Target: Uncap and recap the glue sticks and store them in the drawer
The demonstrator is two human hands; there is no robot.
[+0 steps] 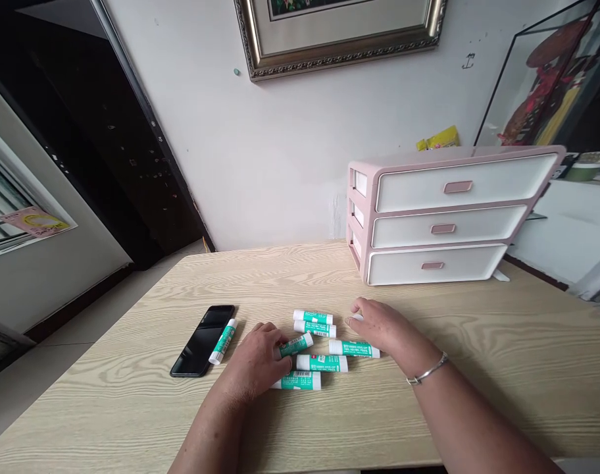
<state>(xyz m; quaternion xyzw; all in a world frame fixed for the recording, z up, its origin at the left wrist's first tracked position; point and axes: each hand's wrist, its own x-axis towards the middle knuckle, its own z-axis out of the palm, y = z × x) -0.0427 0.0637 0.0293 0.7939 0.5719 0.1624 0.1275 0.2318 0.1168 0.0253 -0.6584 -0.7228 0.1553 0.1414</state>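
Observation:
Several green-and-white glue sticks lie in a loose group on the wooden table. My left hand (254, 361) is closed on the end of a tilted glue stick (297, 345), its thumb and fingers on either side. Below that hand, a glue stick (302, 380) lies partly hidden by my thumb. My right hand (379, 324) curls over another glue stick, of which just a white end (354, 318) shows. Between the hands are a pair of glue sticks (314, 317) side by side and two more, one (354, 349) just below my right hand.
A black phone (202, 341) lies left of my left hand, with a lone glue stick (224, 341) against its right edge. Behind my right hand stands a pink-and-white drawer unit (441, 230) bearing a yellow packet (441, 138). The table (107, 408) meets the wall at the back.

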